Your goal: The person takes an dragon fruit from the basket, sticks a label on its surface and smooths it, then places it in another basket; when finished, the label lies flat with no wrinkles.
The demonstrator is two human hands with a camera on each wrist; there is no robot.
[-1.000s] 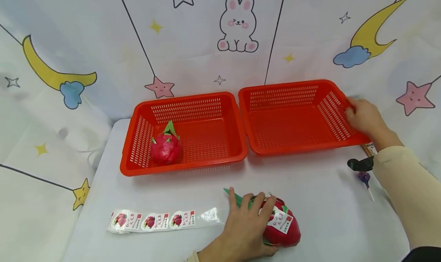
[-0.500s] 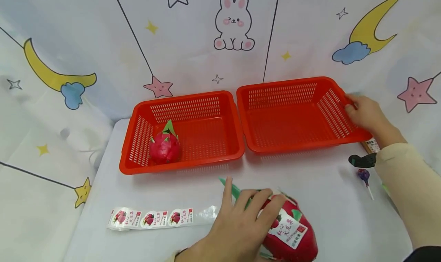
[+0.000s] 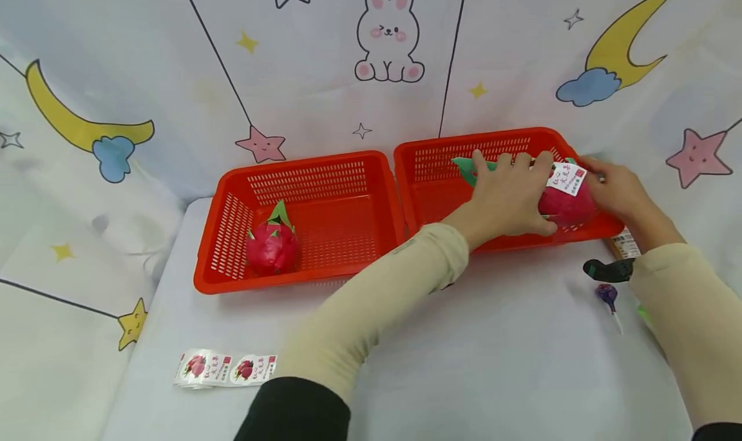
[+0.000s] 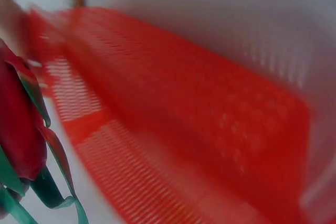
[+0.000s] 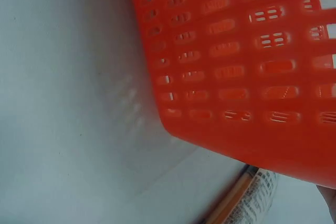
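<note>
My left hand (image 3: 510, 193) grips a pink dragon fruit (image 3: 570, 206) with a white label (image 3: 567, 178) and green leaves, over the right part of the right red basket (image 3: 429, 196). The left wrist view shows part of this dragon fruit (image 4: 18, 124) at its left edge, with the basket (image 4: 173, 87) blurred beside it. My right hand (image 3: 620, 190) holds the basket's right rim. The right wrist view shows that basket's perforated wall (image 5: 226, 66) and only a sliver of the hand. In the left red basket (image 3: 342, 228), another dragon fruit (image 3: 272, 251) sits at the left end.
A strip of dragon-fruit stickers (image 3: 226, 368) lies at the front left, partly behind my left sleeve (image 3: 371, 312). At the right are a lollipop (image 3: 607, 294), a dark curved object (image 3: 608, 270) and a brown item with printed label (image 3: 626, 243) by the basket.
My left hand has carried the labelled dragon fruit from the front of the table up and right, over the right basket. The right hand keeps its hold on the rim.
</note>
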